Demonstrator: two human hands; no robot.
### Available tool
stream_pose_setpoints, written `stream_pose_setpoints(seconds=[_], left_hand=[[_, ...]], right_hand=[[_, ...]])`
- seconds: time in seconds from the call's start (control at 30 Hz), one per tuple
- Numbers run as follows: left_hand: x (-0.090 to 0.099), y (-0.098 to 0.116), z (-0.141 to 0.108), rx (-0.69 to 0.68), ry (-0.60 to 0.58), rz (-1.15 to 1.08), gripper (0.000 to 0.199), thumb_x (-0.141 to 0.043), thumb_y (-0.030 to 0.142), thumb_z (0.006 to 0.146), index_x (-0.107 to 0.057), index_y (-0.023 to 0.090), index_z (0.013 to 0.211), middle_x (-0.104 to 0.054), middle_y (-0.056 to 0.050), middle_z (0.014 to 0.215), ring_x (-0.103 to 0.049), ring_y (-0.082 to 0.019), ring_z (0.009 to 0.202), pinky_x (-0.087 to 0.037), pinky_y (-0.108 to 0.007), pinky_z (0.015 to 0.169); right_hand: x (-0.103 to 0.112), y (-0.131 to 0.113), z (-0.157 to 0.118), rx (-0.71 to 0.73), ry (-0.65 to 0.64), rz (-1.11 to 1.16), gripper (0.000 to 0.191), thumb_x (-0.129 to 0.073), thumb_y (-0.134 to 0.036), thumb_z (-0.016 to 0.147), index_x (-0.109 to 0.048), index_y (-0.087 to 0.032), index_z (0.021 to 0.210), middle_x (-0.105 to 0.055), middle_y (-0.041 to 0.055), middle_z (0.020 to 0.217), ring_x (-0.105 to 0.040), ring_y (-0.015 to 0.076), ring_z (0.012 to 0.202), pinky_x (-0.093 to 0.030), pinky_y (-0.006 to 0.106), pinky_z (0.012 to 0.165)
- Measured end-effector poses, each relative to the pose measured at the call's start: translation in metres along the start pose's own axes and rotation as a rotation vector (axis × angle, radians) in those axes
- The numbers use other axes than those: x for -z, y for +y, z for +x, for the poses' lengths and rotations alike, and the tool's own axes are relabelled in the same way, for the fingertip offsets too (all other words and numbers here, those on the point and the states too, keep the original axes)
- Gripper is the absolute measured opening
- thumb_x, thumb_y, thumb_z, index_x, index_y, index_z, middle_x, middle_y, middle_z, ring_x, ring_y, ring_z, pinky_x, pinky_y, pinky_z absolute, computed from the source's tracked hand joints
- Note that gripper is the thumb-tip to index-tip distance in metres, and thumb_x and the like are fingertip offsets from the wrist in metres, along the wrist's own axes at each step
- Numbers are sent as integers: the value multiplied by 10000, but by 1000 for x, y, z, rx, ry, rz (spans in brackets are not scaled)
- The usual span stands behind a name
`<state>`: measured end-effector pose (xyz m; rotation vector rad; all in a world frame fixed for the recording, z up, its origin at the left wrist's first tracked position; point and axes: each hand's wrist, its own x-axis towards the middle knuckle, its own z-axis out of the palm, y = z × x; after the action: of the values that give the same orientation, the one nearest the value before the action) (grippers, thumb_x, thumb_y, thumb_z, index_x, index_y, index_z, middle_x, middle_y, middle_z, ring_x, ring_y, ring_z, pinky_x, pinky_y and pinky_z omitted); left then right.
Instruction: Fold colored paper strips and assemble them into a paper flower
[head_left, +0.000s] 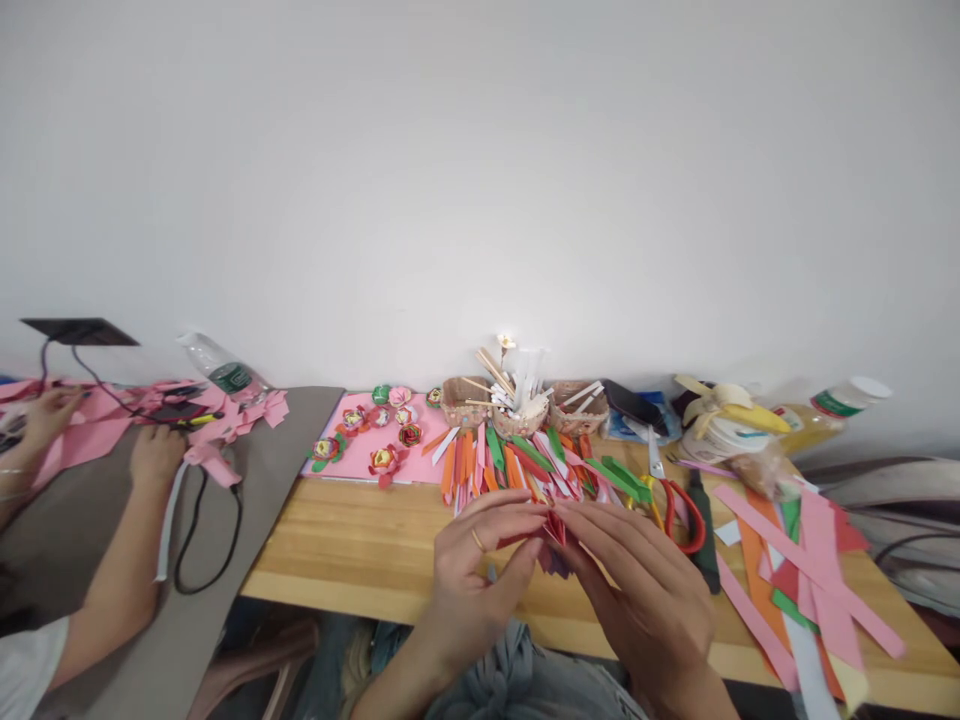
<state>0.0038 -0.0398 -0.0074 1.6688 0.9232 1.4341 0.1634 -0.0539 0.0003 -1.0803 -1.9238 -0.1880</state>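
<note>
Both of my hands meet above the table's front edge, around a small folded red and pink paper piece. My left hand, with a ring on one finger, pinches its left side between thumb and fingertips. The fingers of my right hand close on its right side, and its thumb is mostly hidden. Purplish folded paper shows just below the fingertips. Behind my hands lie many folded strips in orange, pink, green and white. Red-handled scissors rest right of them, beside a dark green marker-like tube.
Finished paper flowers sit on a pink sheet at left. Woven baskets hold sticks. Cut strips, a phone, a banana peel and a bottle are right. Another person's hands work at far left.
</note>
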Motion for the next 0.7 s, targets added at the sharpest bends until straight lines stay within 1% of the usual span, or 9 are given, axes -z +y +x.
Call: stream_pose_setpoints(seconds=[0.17,0.27,0.33,0.47,0.53,0.6,0.67,0.7], left_hand=[[-1,0,-1,35,-19,-37,239,-617,40,752,-686,234,873,-715,-64,944,-636,-206,921,-476,-354,852],[-1,0,1,31,-31,-22,204,-625,54,749,-671,222,855,-691,-68,946,-634,-195,871,-480,-323,800],[-1,0,2,19,-48,-17,187,-627,61,749,-661,219,844,-683,-64,911,-629,-191,845,-476,-315,781],[2,1,5,6,-91,-33,157,-618,72,759,-644,211,828,-661,-58,866,-612,-184,816,-463,-304,759],[3,0,6,40,-115,-65,105,-619,103,767,-643,200,799,-646,-58,849,-599,-181,802,-452,-298,749],[5,0,8,114,-152,-130,33,-634,158,768,-639,184,750,-623,-46,784,-578,-170,753,-441,-284,714],[6,-2,10,219,-195,-210,80,-656,217,758,-630,170,699,-582,-23,702,-544,-150,692,-426,-261,665],[6,-2,11,273,-207,-244,114,-669,242,748,-625,165,676,-557,-13,683,-527,-139,670,-417,-248,637]], right_hand=[[0,-1,2,-22,23,-27,243,-610,-87,796,-646,-199,1008,-748,67,890,-701,194,814,-567,323,733],[0,-2,4,-1,51,-32,264,-611,-96,794,-647,-213,1027,-751,56,892,-703,208,843,-573,336,740],[0,-3,4,9,62,-36,266,-619,-102,786,-648,-220,1023,-754,47,872,-703,220,854,-573,349,745],[1,-4,5,0,65,-20,192,-647,-94,765,-643,-211,917,-749,44,811,-699,221,846,-564,342,737],[3,-4,9,-26,30,39,113,-642,-105,769,-627,-212,804,-732,42,771,-692,210,806,-556,330,714],[5,-4,13,-80,-50,146,113,-618,-145,795,-599,-212,707,-691,35,714,-670,182,706,-545,294,631],[6,-4,15,-152,-147,276,151,-589,-196,828,-582,-208,678,-641,23,666,-627,152,617,-518,251,543],[6,-3,16,-191,-191,334,154,-581,-222,840,-582,-205,686,-626,18,658,-613,144,602,-507,238,524]])
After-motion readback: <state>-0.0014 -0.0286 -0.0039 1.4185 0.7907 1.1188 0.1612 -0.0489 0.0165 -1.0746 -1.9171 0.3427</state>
